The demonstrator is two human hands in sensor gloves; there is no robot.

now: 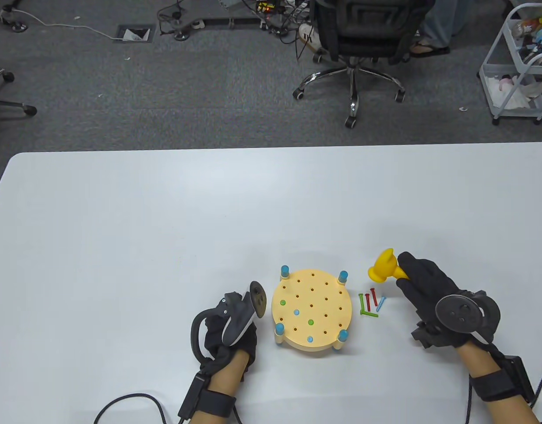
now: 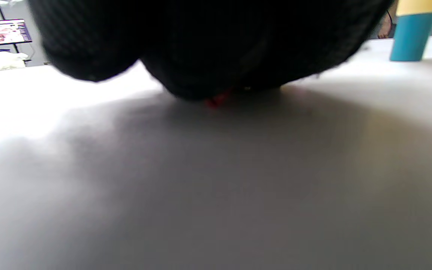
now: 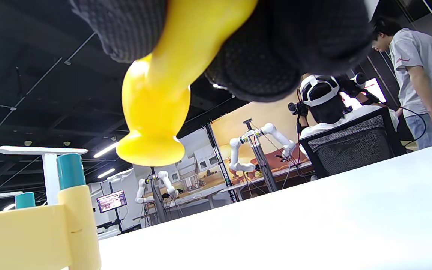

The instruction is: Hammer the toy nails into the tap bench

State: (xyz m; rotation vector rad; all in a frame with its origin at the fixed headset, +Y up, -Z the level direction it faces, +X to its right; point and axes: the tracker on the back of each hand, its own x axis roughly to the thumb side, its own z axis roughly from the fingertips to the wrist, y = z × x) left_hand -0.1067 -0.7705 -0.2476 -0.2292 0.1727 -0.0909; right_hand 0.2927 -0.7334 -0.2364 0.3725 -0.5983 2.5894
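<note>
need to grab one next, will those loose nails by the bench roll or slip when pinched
The loose nails look thin and smooth, probably slippery and light. Their wider heads should make them roll in an arc, not away. Lying crossed and touching, one likely drags its neighbours.

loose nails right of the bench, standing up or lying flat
Lying flat. The loose nails, red, green and blue, lie on their sides on the table between the bench and the right hand.

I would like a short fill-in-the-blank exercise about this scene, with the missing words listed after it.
1. The right hand grips a toy hammer whose colour is ____.
2. The loose nails lie on the table between the tap bench and the ____ hand.
3. The top of the tap bench is ____ in shape.
4. The left hand rests on the ____ side of the tap bench.

Missing words: yellow; right; round; left
</note>
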